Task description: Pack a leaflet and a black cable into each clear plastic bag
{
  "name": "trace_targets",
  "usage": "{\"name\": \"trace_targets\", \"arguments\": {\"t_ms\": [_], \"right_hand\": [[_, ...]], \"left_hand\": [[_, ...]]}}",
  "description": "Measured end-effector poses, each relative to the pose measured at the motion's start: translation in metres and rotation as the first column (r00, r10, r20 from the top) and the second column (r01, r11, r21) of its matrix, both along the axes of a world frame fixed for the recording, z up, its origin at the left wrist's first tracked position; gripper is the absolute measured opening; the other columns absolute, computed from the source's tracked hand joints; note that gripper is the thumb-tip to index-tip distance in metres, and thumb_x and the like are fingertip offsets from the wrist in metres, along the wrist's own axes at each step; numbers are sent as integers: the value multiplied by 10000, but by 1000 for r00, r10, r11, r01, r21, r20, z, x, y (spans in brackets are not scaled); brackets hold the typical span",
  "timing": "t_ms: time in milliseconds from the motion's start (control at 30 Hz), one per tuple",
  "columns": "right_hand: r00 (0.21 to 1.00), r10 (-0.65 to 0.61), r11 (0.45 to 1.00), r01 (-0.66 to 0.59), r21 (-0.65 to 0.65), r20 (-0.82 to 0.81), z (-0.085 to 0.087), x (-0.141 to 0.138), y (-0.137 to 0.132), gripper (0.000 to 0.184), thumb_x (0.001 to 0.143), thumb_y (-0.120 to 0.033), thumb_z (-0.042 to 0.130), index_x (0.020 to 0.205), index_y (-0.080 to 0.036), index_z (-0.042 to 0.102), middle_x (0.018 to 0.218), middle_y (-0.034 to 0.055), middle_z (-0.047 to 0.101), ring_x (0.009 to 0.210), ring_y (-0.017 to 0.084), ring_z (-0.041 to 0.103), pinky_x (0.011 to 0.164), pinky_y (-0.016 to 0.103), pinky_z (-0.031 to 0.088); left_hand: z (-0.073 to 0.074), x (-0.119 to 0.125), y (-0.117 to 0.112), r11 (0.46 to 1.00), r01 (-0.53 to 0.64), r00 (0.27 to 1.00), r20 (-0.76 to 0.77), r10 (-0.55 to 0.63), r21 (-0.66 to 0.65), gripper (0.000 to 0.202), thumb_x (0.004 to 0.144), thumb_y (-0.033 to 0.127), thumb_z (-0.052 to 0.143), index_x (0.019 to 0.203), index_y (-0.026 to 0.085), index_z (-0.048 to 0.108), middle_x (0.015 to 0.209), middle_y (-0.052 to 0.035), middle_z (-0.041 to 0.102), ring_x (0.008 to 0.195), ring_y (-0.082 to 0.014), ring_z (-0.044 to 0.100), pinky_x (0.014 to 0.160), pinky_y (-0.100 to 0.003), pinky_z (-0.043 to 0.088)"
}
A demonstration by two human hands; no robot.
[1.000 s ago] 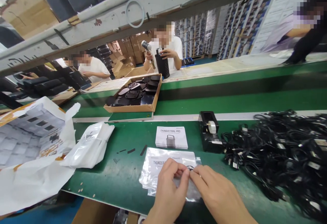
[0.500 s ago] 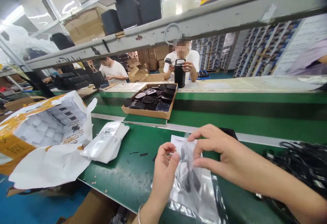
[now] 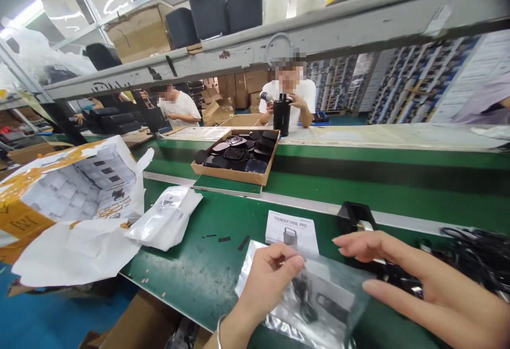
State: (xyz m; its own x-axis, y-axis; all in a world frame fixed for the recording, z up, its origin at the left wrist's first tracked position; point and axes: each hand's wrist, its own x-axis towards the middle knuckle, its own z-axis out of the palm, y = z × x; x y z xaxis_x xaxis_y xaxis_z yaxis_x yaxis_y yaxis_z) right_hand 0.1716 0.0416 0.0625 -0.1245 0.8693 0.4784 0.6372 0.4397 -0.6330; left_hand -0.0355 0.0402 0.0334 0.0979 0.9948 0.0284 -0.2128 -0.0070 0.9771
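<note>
My left hand [image 3: 269,280] pinches the upper edge of a clear plastic bag [image 3: 358,290] between thumb and fingers. Inside the bag lie a coiled black cable [image 3: 305,298] and what looks like a printed sheet. A white leaflet [image 3: 292,227] headed "THUNDER TRAIL PRO" lies just behind the bag, partly covered by it. My right hand [image 3: 422,285] is open, thumb and fingers apart, to the right of the bag and in front of the black cables. Whether its thumb touches the bag's right edge I cannot tell. More shiny bag material [image 3: 247,269] shows under my left hand.
A black open box [image 3: 354,215] and a heap of black cables [image 3: 474,256] lie at right. Left are a stack of plastic bags [image 3: 171,216] and a carton [image 3: 24,221] of white packets. A tray [image 3: 229,173] of black parts sits ahead; a co-worker [image 3: 311,96] handles a black cylinder.
My right hand has moved right, away from the leaflet, and opened wider. The bag now lies more spread out with its cable visible, and the leaflet's heading is uncovered.
</note>
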Motion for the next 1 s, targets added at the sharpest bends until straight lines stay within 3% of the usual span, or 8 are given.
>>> {"name": "trace_targets", "arguments": {"t_ms": [133, 300, 400, 567, 667, 767, 867, 1000], "right_hand": [[994, -37, 989, 22, -145, -99, -16, -10, -1, 364, 761, -552, 562, 666, -229, 699, 710, 74, 690, 752, 262, 655, 607, 337, 539], [980, 52, 920, -122, -373, -193, -26, -8, 6, 278, 799, -444, 569, 734, -224, 726, 745, 43, 726, 713, 224, 672, 640, 295, 547], [972, 93, 924, -165, -346, -214, -32, 1, 9, 219, 809, -376, 572, 797, -241, 744, 845, 45, 739, 787, 225, 679, 722, 298, 549], [964, 173, 948, -219, -232, -203, -43, 6, 7, 226, 826, -271, 528, 760, -257, 744, 889, 50, 728, 824, 217, 677, 737, 306, 554], [965, 202, 960, -229, -164, -164, -46, 7, 3, 273, 816, -199, 492, 684, -268, 721, 936, 39, 714, 837, 200, 674, 711, 288, 552], [991, -2, 998, -6, -55, -134, -46, 17, 2, 211, 819, -266, 500, 770, -275, 705, 1014, 44, 673, 879, 208, 654, 722, 311, 537], [903, -424, 898, 409, -164, -71, -46, 36, 10, 297, 796, -464, 489, 889, -242, 663, 955, 79, 630, 724, 232, 628, 629, 384, 507], [891, -454, 786, 402, -471, 1, -51, 50, 27, 396, 732, -599, 529, 684, -224, 649, 715, 61, 632, 556, 234, 588, 562, 410, 462]], "left_hand": [[-2, -1, 1, 997, -51, 989, -134, 58, 52, 243, 761, 372, 659, 707, 146, 728, 689, -40, 674, 699, -169, 580, 687, -265, 441], [-5, -4, 5, 997, -72, 974, -218, 67, -17, 85, 688, 188, 679, 722, 165, 753, 728, -54, 735, 684, -190, 638, 647, -269, 483], [-4, -10, 6, 999, -41, 974, -223, 46, 28, 102, 725, 182, 647, 684, 167, 739, 807, -77, 742, 796, -209, 659, 739, -289, 490], [-11, -7, 6, 998, 34, 999, 2, -34, -52, 459, 758, 417, 671, 1149, 191, 585, 1035, -98, 684, 884, -195, 628, 768, -294, 476], [-18, 5, 7, 993, 40, 992, -111, -52, -110, 429, 644, 415, 770, 953, 145, 644, 835, -56, 670, 732, -166, 596, 672, -260, 453], [-21, 13, 9, 992, -3, 985, -170, -19, -126, 306, 680, 419, 731, 651, 138, 616, 598, 10, 577, 594, -124, 517, 604, -239, 407], [-24, 13, 9, 990, -52, 987, -156, 32, -129, 310, 693, 429, 717, 679, 139, 608, 610, 14, 582, 588, -116, 498, 587, -229, 382], [-28, 13, 9, 989, -48, 992, -119, 32, -139, 339, 716, 468, 693, 714, 153, 568, 614, 20, 578, 565, -106, 490, 560, -216, 361]]}}
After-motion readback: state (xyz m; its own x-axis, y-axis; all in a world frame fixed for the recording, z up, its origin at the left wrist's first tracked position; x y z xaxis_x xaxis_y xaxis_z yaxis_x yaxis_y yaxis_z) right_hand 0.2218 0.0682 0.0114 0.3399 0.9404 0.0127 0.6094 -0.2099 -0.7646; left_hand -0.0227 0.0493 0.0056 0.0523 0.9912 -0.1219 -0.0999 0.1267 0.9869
